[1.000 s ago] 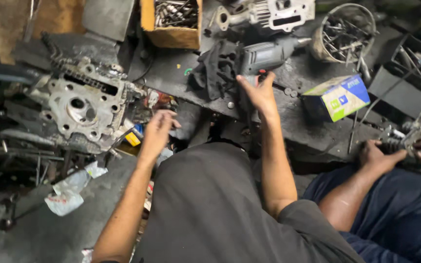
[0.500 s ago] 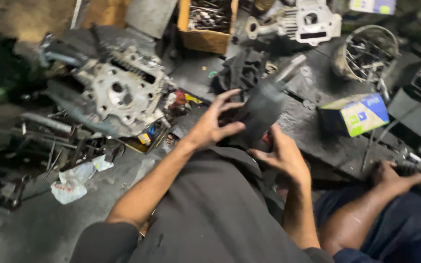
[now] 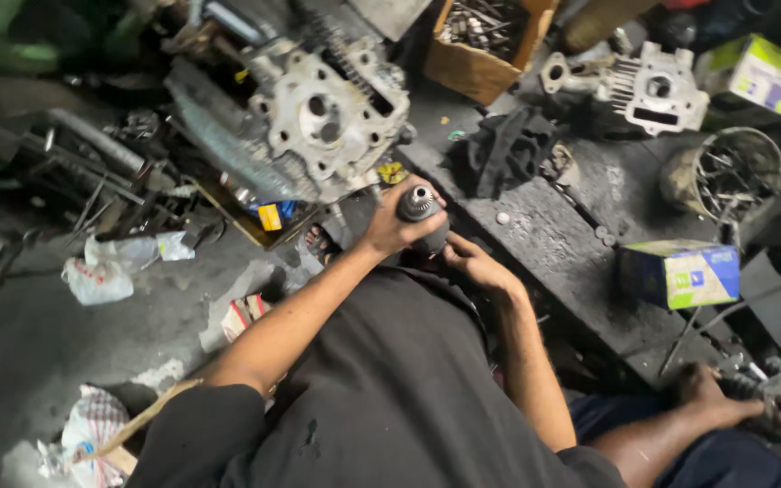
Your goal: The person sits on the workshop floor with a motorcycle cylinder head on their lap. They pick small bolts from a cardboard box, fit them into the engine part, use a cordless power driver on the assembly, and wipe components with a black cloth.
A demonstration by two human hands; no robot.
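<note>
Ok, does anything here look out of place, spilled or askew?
Nothing spilled near the hands. The left hand grips a drill, chuck up; the right hand is beside it. Crumpled white bags litter the floor, and a dark rag lies bunched on the grimy bench.

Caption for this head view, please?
Both hands, left hand and right hand, grip a power drill beside a cluttered workbench.

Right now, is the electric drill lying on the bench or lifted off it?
Lifted: the left hand grips the electric drill with its chuck pointing up at the camera; the right hand touches it below.
</note>
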